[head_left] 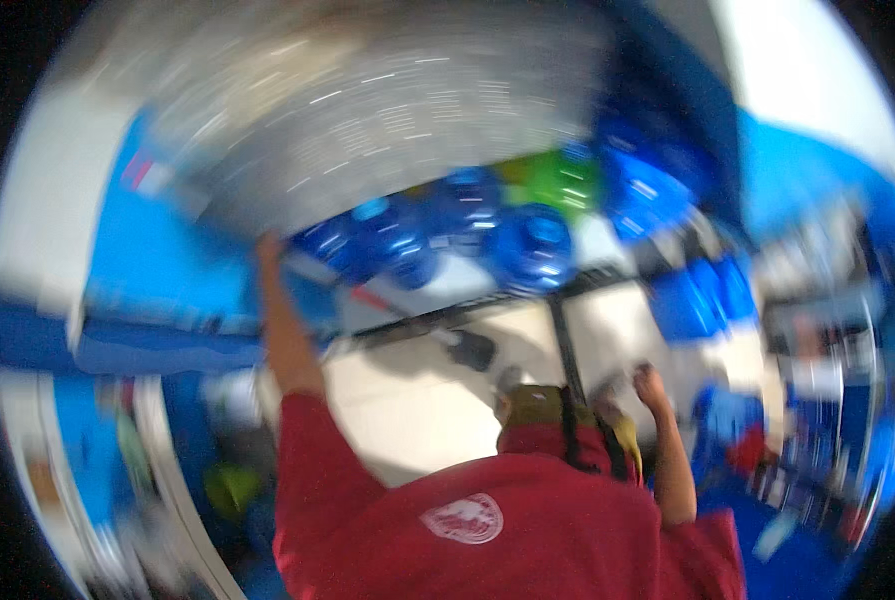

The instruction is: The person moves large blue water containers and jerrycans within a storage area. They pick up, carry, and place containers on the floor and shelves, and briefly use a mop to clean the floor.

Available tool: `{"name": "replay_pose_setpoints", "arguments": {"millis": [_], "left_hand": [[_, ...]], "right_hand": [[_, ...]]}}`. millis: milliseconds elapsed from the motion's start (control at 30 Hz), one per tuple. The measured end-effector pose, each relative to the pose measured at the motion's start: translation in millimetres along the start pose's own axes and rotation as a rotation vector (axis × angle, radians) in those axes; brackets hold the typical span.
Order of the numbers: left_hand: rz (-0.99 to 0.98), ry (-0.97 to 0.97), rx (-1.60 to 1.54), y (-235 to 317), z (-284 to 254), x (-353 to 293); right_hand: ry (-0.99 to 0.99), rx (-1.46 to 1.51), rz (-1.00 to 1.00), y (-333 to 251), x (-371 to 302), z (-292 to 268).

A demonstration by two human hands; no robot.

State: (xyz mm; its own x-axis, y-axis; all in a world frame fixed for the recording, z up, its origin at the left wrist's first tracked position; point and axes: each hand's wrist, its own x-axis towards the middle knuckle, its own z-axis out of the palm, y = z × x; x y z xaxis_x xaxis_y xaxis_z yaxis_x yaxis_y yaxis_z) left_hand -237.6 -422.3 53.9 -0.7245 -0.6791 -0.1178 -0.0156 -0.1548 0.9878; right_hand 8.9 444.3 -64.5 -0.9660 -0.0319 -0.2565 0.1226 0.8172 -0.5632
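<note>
My left arm stretches forward, and my left hand (269, 248) is at the lower left corner of a grey, shiny mass (397, 120), perhaps a wrapped stack. Blur hides its fingers and whether it grips that corner. Lower down on the right, my right hand (650, 388) hangs beside my body, apart from everything. Its fingers look curled, and no object shows in them. Below the grey mass, several large blue water jugs, one of them (534, 250) in front, stand on a white shelf (427, 298). A green jug (564, 182) is among them.
Pale floor tiles (397, 400) lie below the shelf, with a small dark flat object (469, 348) on them. Blue bins (702, 300) stand to the right. Farther right is a blurred, cluttered rack (817, 390). A bright blue panel (167, 250) rises at left.
</note>
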Motion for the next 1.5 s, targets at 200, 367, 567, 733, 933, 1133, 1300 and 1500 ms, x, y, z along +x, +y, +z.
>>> {"name": "replay_pose_setpoints", "arguments": {"millis": [200,367,567,733,933,1133,1300,1500], "left_hand": [[0.005,-0.024,0.053,-2.2,56.5,55.7],[0.082,0.135,0.18,-65.3,53.7,11.2],[-0.58,-0.301,0.44,-240.9,72.2,-189.8],[-0.824,-1.427,1.034,-349.7,245.4,-450.9],[-0.598,-1.664,0.519,-314.6,487.1,-615.9],[-0.012,-1.466,0.439,-263.1,649.6,-605.9],[0.654,-1.088,0.293,-191.5,751.8,-594.8],[0.674,-0.81,0.266,-140.3,858.5,-624.8]], "right_hand": [[0.117,0.038,0.382,9.5,-89.7,10.6],[-0.134,0.161,0.765,52.7,-164.9,1.0],[-0.133,0.472,1.009,66.1,-263.7,65.6],[-0.217,0.378,0.907,94.5,-266.8,95.2],[0.041,0.975,0.931,154.4,-217.0,35.6],[0.348,1.075,0.965,225.4,-187.8,-53.7],[0.548,1.135,0.958,270.9,-199.7,-102.0],[0.542,1.204,0.949,343.4,-162.9,-158.4]]}}
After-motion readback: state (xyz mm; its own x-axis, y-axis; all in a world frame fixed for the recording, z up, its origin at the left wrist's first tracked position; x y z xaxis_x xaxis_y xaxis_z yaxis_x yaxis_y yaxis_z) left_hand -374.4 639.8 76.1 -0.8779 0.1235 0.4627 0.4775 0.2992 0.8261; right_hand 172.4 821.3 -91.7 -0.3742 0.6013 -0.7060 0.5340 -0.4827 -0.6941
